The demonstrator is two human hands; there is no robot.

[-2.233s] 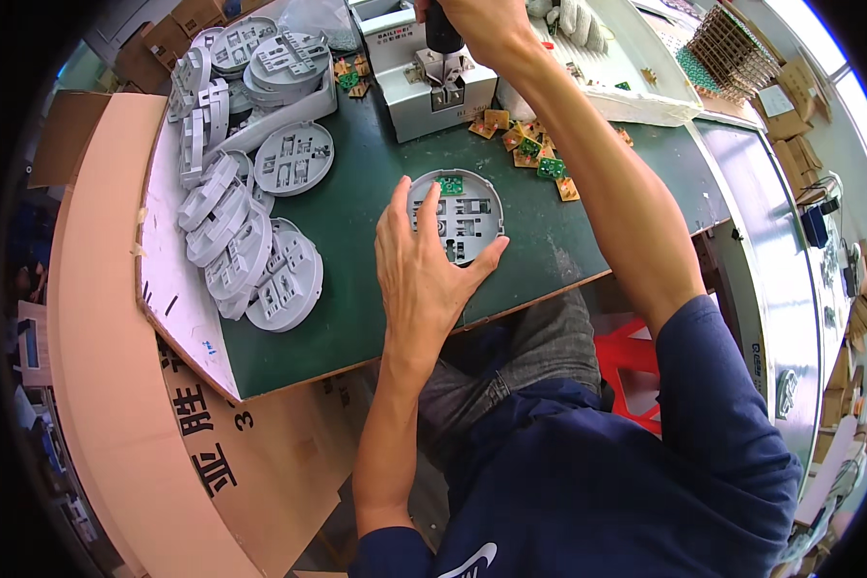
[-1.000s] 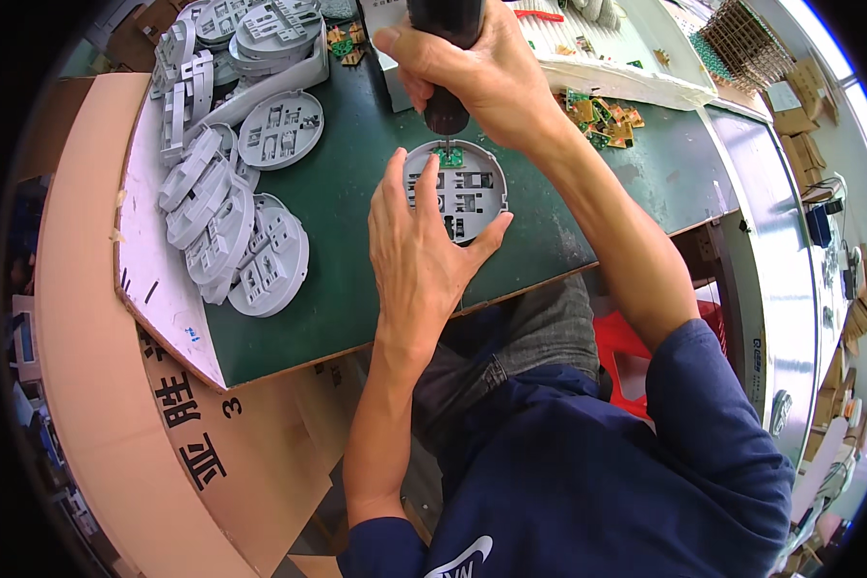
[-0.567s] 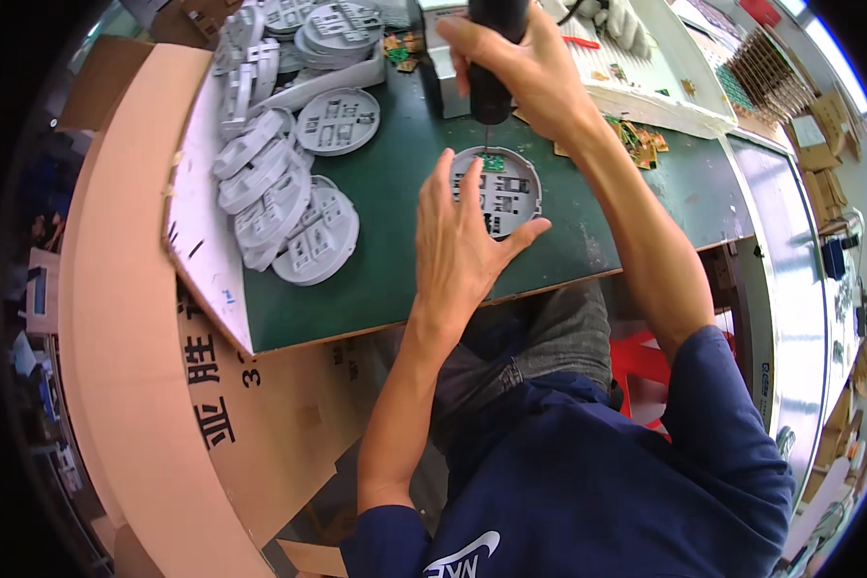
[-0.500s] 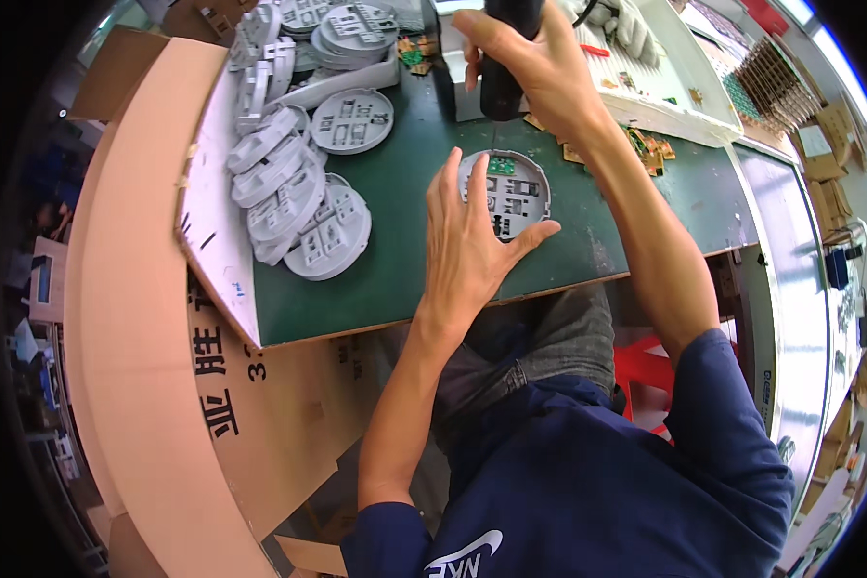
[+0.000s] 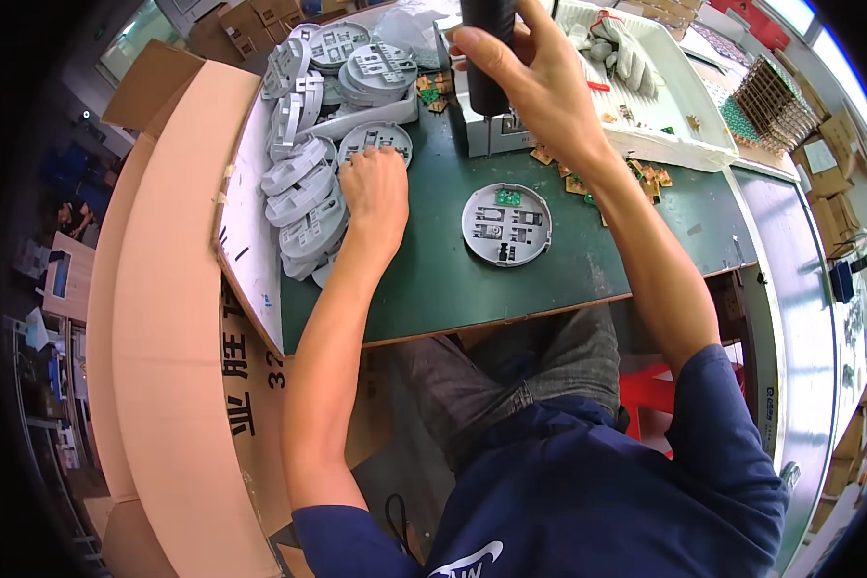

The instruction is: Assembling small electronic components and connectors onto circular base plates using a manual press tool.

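Open passage runs along the tabletop [image 5: 433, 294], left and near of the round grey housing [image 5: 506, 229]. Obstructions: stacked housings [image 5: 308, 223] and left hand [image 5: 375, 188] at left; machine [image 5: 483, 141], circuit boards [image 5: 651, 179] and white tray [image 5: 679, 151] at far side.

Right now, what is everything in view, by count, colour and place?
Screwdriver: one, black, upper middle
Worktop: one, green, centre
Round housing: one, grey, mid-worktop
Circuit board: one, green, in that housing
Other housings: many, grey, worktop's left
Machine: one, pale grey, behind screwdriver
Tray: one, white, upper right
Gloves: count unclear, grey, in tray
Loose boards: many, orange and green, near tray and machine
Cardboard boxes: several, brown, left and background
Stool: one, red, lower right
Left hand: one, bare, over other housings
Right hand: one, bare, gripping screwdriver
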